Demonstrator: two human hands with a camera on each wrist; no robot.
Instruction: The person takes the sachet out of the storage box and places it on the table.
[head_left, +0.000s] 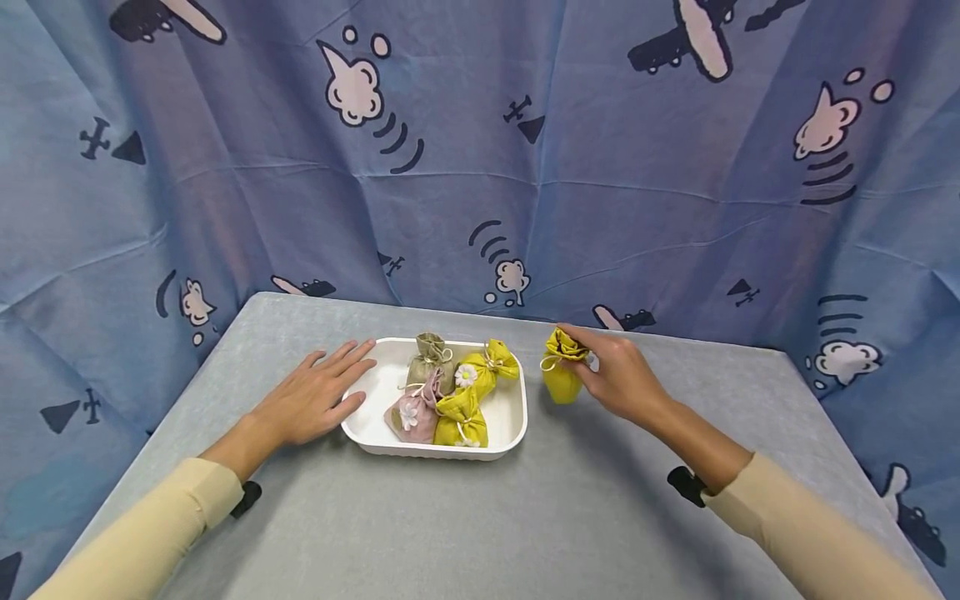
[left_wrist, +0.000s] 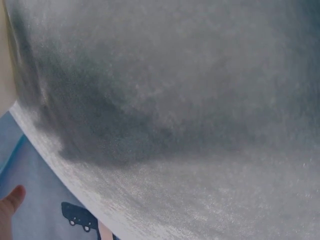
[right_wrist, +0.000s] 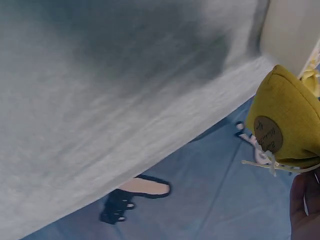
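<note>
- From where I stand, the curtain (head_left: 450,187) fills the background: creased blue fabric printed with planes and clouds.
- The table (head_left: 450,525) wears a soft grey covering with a faintly mottled nap.
- On it sits the white tray (head_left: 378,404), smooth, shallow and round-cornered; it looks light enough to slide if knocked.
- The left hand (head_left: 315,396) lies spread at the tray's left end. I can't tell whether its fingertips press the rim; a light touch there would steady it well.
- The right hand (head_left: 626,379) pinches the held yellow pouch (head_left: 562,387) by its gathered neck, just beside the tray's right end. That's a sound grip, I'd say: firm on the ruffle, leaving the plump body uncrushed, wrist level.
- Inside the tray, a coarse olive pouch (head_left: 431,375), a dusty-pink pouch (head_left: 411,421) and two yellow pouches (head_left: 461,417) slump together.
- The held one carries a round brown label (right_wrist: 268,134) and a thin pale cord (right_wrist: 295,169).
</note>
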